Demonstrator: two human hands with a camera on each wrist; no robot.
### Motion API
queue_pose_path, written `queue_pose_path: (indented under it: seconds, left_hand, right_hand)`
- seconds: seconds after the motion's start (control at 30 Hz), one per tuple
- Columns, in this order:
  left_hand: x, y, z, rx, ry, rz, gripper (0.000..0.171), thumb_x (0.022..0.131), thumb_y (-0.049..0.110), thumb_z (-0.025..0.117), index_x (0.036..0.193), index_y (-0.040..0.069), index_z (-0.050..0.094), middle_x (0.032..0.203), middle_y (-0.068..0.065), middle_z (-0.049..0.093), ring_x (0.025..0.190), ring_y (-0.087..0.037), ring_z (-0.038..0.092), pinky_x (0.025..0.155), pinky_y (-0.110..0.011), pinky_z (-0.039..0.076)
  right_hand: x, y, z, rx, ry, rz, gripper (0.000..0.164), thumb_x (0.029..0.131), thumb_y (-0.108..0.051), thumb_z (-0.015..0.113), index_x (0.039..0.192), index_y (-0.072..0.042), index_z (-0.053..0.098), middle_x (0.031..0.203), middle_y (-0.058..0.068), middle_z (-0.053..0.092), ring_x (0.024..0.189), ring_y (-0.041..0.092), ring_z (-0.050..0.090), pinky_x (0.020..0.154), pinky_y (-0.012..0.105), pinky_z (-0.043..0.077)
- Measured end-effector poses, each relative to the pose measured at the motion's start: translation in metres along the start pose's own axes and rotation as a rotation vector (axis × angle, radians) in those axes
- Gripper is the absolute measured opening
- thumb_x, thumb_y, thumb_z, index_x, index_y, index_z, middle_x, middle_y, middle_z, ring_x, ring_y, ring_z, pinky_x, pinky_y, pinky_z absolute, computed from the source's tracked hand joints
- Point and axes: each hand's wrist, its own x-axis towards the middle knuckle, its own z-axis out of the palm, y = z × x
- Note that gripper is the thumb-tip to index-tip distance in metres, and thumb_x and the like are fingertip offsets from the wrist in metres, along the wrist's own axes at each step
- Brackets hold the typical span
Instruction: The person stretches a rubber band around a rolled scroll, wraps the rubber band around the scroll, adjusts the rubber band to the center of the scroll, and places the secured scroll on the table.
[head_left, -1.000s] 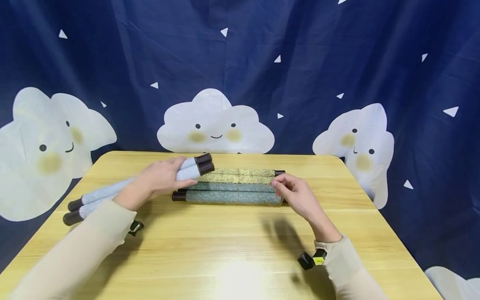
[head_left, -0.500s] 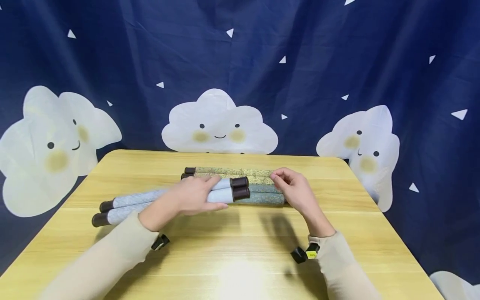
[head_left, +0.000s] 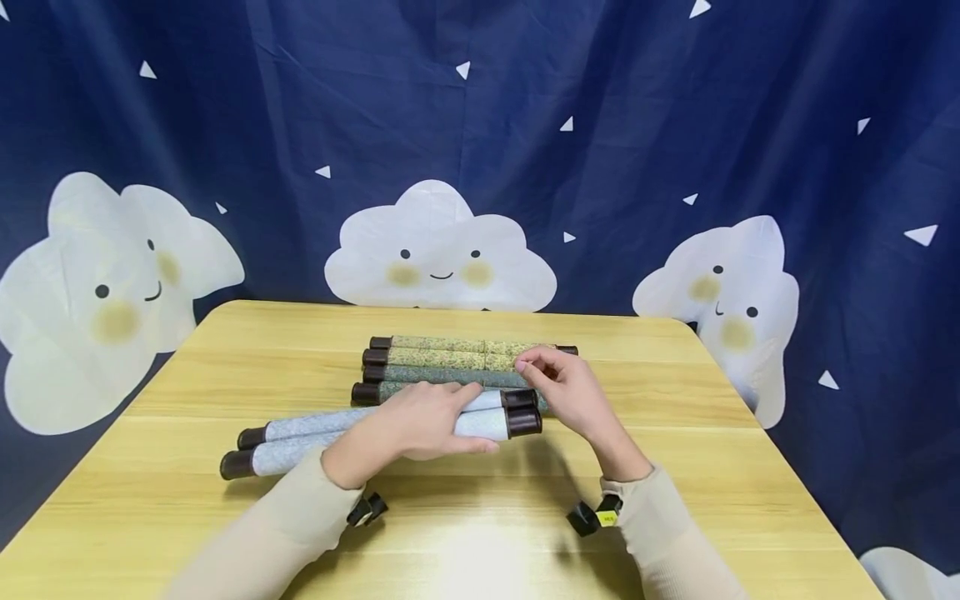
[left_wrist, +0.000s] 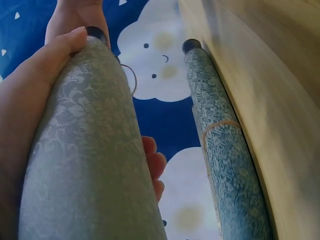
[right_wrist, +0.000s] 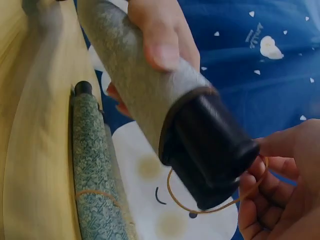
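Observation:
In the head view my left hand [head_left: 423, 421] grips a pale blue double-rolled scroll [head_left: 292, 452] from above, thumb along its near side. The scroll lies at a slant over the table, its dark end knobs [head_left: 523, 421] pointing right toward my right hand [head_left: 566, 387]. That hand pinches a thin tan rubber band [right_wrist: 218, 210], which hangs as a loop by the dark knobs in the right wrist view. Just behind the held scroll lie a blue-green scroll [head_left: 442, 376] and a yellow patterned scroll [head_left: 435, 358]. A similar band [left_wrist: 220, 123] circles the blue-green scroll.
The wooden table [head_left: 187, 383] has rounded back corners. Behind it hangs a dark blue curtain [head_left: 600, 67] printed with white clouds. Small black cameras [head_left: 367, 510] hang from both wrists, close over the tabletop.
My left hand has carried the pale blue scroll rightward and toward me, in front of the other scrolls. The right hand has shifted slightly left and down, nearer the scroll's end, keeping its pinch.

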Motion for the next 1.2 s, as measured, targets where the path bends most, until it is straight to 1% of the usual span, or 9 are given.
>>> queue_pose_path:
  seconds: [0.23,0.47,0.6,0.73,0.9,0.93,1.03,1.17,1.2]
  left_hand:
    - [0.002,-0.01,0.001,-0.098,0.078,-0.113,0.082,0.081,0.082,0.045,0.134,0.02,0.049,0.093,0.005,0.06,0.065,-0.011,0.053,0.054,-0.026,0.045]
    - [0.001,-0.023,-0.01,-0.076,0.189,-0.222,0.099,0.078,0.089,0.033,0.146,0.017,0.039,0.11,-0.005,0.063,0.074,-0.02,0.057,0.057,-0.033,0.048]
    - [0.0,-0.027,-0.014,-0.041,0.242,-0.232,0.094,0.081,0.085,0.035,0.142,0.014,0.043,0.101,-0.006,0.063,0.074,-0.022,0.057,0.059,-0.036,0.048]
    - [0.001,-0.027,-0.012,-0.031,0.23,-0.211,0.089,0.085,0.081,0.04,0.142,0.013,0.042,0.108,-0.01,0.064,0.078,-0.025,0.06,0.065,-0.04,0.051]
    - [0.005,-0.018,-0.002,0.008,0.153,-0.139,0.093,0.085,0.081,0.038,0.15,0.013,0.036,0.123,-0.016,0.06,0.091,-0.031,0.063,0.071,-0.044,0.056]
    - [0.006,-0.015,0.0,0.013,0.148,-0.119,0.093,0.085,0.08,0.039,0.15,0.013,0.036,0.122,-0.016,0.06,0.093,-0.031,0.064,0.073,-0.044,0.056]
    - [0.005,-0.007,0.005,0.08,0.166,-0.048,0.09,0.086,0.077,0.042,0.148,0.011,0.039,0.12,-0.016,0.062,0.096,-0.031,0.065,0.074,-0.042,0.058]
    - [0.003,0.001,0.011,0.198,0.274,0.04,0.085,0.087,0.074,0.048,0.141,0.009,0.046,0.11,-0.015,0.065,0.086,-0.029,0.067,0.068,-0.039,0.059]
    - [0.002,0.002,0.013,0.228,0.31,0.061,0.084,0.086,0.073,0.051,0.14,0.008,0.048,0.107,-0.014,0.066,0.084,-0.03,0.067,0.067,-0.039,0.059]
  right_hand:
    - [-0.009,-0.013,-0.002,-0.024,0.002,-0.018,0.008,0.096,-0.021,0.065,0.097,-0.015,0.071,0.069,-0.003,0.06,0.061,0.015,0.051,0.053,0.029,0.042]
    - [-0.02,-0.029,0.007,-0.093,-0.076,-0.065,0.009,0.099,-0.02,0.06,0.096,-0.018,0.068,0.072,-0.005,0.06,0.061,0.009,0.054,0.054,0.028,0.046]
    - [-0.027,-0.037,0.022,-0.116,-0.147,-0.104,0.01,0.1,-0.021,0.057,0.095,-0.022,0.065,0.074,-0.014,0.061,0.056,0.004,0.051,0.052,0.026,0.045]
    - [-0.034,-0.047,0.031,-0.138,-0.204,-0.162,0.012,0.101,-0.027,0.056,0.092,-0.026,0.064,0.075,-0.019,0.061,0.049,0.002,0.045,0.055,0.026,0.043]
    - [-0.03,-0.06,0.023,-0.05,-0.2,-0.156,0.014,0.1,-0.025,0.057,0.095,-0.018,0.068,0.081,-0.009,0.067,0.058,0.005,0.052,0.057,0.026,0.045]
    - [-0.025,-0.061,0.019,-0.027,-0.193,-0.138,0.014,0.1,-0.023,0.057,0.094,-0.017,0.068,0.078,-0.005,0.066,0.058,0.008,0.052,0.052,0.026,0.045]
    - [-0.007,-0.061,0.008,0.028,-0.166,-0.043,0.016,0.101,-0.02,0.054,0.094,-0.012,0.066,0.083,0.0,0.068,0.071,0.014,0.06,0.065,0.029,0.051]
    - [0.023,-0.051,-0.002,0.083,-0.169,0.125,0.019,0.102,-0.017,0.05,0.096,-0.005,0.064,0.1,0.007,0.071,0.094,0.022,0.065,0.089,0.041,0.051]
    - [0.029,-0.047,-0.003,0.071,-0.185,0.156,0.02,0.102,-0.017,0.049,0.097,-0.004,0.063,0.104,0.008,0.071,0.095,0.022,0.065,0.09,0.041,0.051]
